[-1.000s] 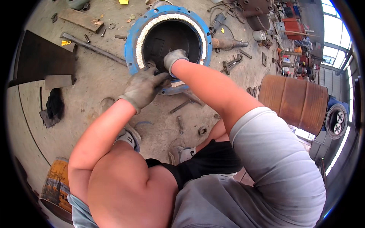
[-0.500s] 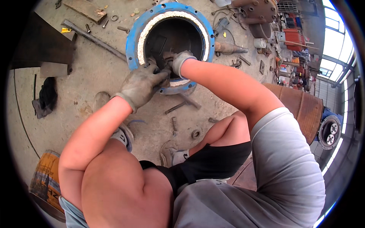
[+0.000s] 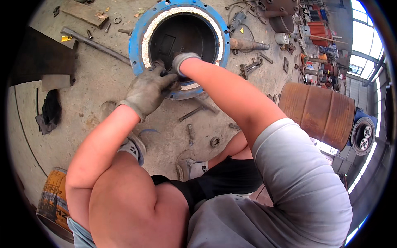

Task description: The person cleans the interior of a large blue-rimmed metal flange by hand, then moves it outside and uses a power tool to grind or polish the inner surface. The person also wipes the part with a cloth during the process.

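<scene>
A round blue flanged housing (image 3: 137, 41) stands before me, its dark bore ringed by a rough whitish band (image 3: 145, 46) on the flange face. My left hand (image 3: 149, 87), in a dirty grey work glove, rests at the near left of the rim with its fingers curled. Whatever those fingers close on is hidden. My right hand (image 3: 185, 63) reaches over the near rim into the bore, beside the left. Only its glove cuff and back show; the fingers are out of sight. On the bore's inner surface a faint rectangular outline (image 3: 166, 44) shows.
A long metal bar (image 3: 97, 45) and a wooden block (image 3: 84, 13) lie at far left. Near my feet are a T-shaped metal tool (image 3: 200, 108), a bolt (image 3: 190, 131) and a ring (image 3: 215, 141). A rusty drum (image 3: 316, 113) stands right, a yellow drum (image 3: 53, 198) lower left.
My right hand has gone deeper into the bore and leftward, hiding its fingers. My left hand stays at the rim, fingers curled. The whole view has shifted slightly.
</scene>
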The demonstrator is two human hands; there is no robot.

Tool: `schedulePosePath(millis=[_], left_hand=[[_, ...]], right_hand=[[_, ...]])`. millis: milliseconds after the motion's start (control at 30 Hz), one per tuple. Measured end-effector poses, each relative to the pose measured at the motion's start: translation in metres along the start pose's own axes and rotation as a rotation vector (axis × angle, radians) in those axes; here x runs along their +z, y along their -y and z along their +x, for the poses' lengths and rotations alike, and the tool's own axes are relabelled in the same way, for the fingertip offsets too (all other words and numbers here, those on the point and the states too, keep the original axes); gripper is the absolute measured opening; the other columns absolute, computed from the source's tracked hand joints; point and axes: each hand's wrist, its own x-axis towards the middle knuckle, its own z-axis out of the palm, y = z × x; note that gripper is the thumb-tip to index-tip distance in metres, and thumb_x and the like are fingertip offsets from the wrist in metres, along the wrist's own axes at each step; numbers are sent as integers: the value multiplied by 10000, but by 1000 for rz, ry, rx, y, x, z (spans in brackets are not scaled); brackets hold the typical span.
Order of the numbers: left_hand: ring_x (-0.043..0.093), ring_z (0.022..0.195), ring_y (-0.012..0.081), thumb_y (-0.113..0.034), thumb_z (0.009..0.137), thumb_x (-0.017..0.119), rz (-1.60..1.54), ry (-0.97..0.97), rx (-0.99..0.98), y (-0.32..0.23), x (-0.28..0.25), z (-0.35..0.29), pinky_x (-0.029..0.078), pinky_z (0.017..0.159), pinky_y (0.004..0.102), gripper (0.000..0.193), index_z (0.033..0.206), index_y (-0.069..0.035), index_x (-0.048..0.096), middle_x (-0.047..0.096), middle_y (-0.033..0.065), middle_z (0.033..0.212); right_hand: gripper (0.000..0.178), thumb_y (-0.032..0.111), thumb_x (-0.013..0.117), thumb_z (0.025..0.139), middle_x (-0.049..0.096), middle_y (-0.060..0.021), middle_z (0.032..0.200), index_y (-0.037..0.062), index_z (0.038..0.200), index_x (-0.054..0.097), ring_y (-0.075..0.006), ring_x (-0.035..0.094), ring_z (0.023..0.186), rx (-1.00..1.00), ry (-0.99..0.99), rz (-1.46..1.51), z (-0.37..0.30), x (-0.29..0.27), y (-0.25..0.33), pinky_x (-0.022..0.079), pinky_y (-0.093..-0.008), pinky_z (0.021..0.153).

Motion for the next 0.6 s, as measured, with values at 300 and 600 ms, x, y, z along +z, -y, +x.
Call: schedulePosePath(millis=[300,600], left_hand=[[650,1146,413,-99,870,788,-70,-66,104,4,4,3,538,1000,486,438,1299,-155,716,666,161,1270],[698,1175,316,36,864,760,-439,-164,-41,4,-3,12,565,1012,405,521,1369,-60,676,697,146,1271]], right_hand=[[500,455,730,917,757,-164,1180,40,1194,755,-300,710,1077,-124,-297,617,-53,-39,-61,553,-389,969],[327,304,677,916,764,-248,1157,35,1038,815,-352,737,1118,-129,-651,314,-75,-54,-66,583,-450,971]])
